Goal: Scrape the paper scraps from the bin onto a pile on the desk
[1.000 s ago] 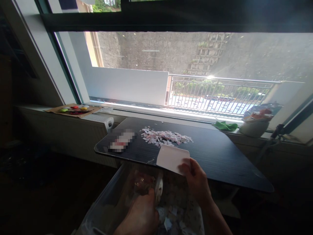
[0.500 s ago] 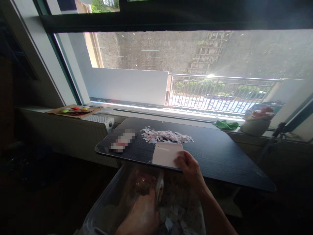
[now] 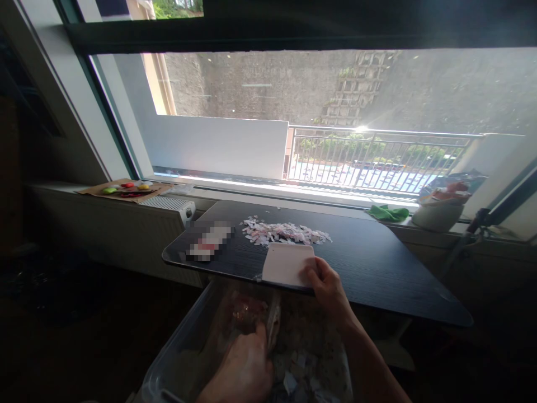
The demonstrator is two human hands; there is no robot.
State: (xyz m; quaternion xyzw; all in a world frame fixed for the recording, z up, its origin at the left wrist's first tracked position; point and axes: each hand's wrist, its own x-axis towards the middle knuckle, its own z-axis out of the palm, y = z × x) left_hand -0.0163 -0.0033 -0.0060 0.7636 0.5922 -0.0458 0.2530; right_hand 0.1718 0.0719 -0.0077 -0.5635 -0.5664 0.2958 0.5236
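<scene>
Right grip [image 3: 329, 282]: raised, ahead of the left grip [image 3: 245, 358] and to its right. Thumb [image 3: 311, 275] and fingers [image 3: 324, 265] meet in a pinch, directed leftward. Right wrist [image 3: 347, 322] close to straight; bare right forearm [image 3: 373, 361] runs back and rightward from that grip. Left grip: lower and nearer the body, back uppermost, index finger [image 3: 260, 331] extended ahead, other fingertips concealed beneath. Left forearm mostly outside the view.

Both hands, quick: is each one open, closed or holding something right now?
Left hand: fingers partly curled, at the plastic bin; whether it grips anything cannot be told.
Right hand: closed, holding the white card.
</scene>
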